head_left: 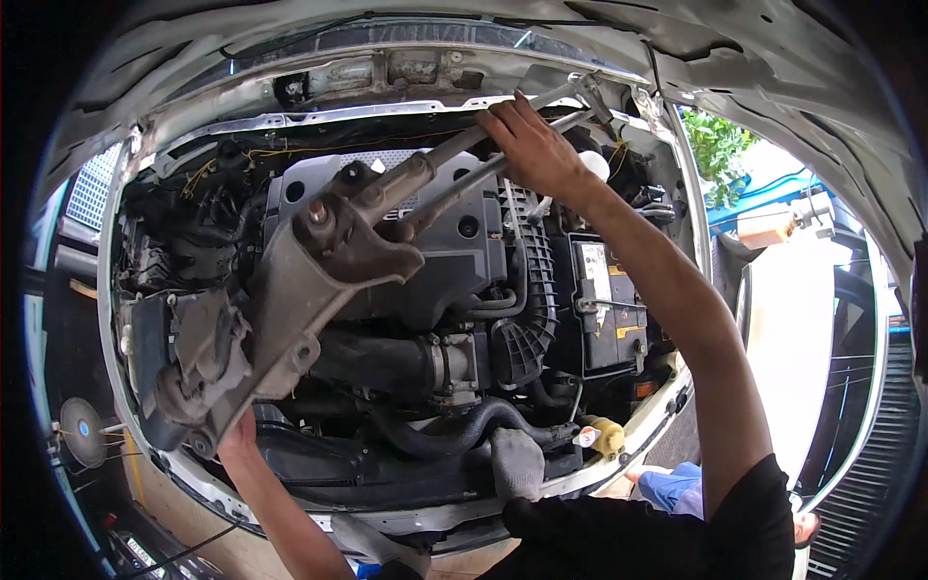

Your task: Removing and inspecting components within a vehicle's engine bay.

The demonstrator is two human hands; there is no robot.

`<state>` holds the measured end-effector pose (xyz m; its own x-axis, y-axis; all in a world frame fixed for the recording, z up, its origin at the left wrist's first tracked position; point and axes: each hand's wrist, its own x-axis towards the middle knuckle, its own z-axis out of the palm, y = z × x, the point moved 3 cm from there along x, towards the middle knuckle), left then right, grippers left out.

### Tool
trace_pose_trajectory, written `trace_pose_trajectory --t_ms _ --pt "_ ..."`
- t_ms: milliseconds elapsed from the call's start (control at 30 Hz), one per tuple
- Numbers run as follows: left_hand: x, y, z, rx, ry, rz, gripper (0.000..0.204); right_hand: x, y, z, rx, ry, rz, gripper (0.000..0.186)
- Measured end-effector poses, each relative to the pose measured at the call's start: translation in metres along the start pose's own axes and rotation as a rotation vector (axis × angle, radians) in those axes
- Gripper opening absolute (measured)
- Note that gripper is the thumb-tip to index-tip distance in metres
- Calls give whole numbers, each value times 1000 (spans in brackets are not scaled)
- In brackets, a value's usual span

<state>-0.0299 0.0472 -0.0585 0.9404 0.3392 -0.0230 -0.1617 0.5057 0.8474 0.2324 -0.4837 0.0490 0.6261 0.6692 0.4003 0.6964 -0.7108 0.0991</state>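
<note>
A dirty metal wiper linkage [309,280] slants across the middle, held above the engine. It has a bracket, long rods and a bulky motor-like end at the lower left. My right hand [536,150] is closed over the rods near their far right end. Low on the left, my left hand [238,437] supports the bulky end from beneath; most of its fingers are hidden behind the part. Under the linkage sits the grey engine cover [449,261], partly covered by it.
Right of the engine stands a black battery [607,300]. A grey knit glove [517,462] rests near the front edge, beside a yellow cap [609,437]. The raised hood [764,82] arches overhead. Blue clothing [672,488] of another person shows at the lower right.
</note>
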Motion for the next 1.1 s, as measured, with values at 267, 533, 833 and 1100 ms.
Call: trace_pose_trajectory --t_ms 267,533,833,1100 --pt "83 -8 49 84 148 -208 22 13 42 -4 -34 -46 68 86" --pt "157 2 99 259 -205 -247 9 8 76 10 -114 -16 77 84" --pt "220 9 94 361 -325 -226 41 5 117 32 -190 81 101 60" --pt "219 -38 190 176 -347 -252 6 -12 153 30 -186 -73 231 67"
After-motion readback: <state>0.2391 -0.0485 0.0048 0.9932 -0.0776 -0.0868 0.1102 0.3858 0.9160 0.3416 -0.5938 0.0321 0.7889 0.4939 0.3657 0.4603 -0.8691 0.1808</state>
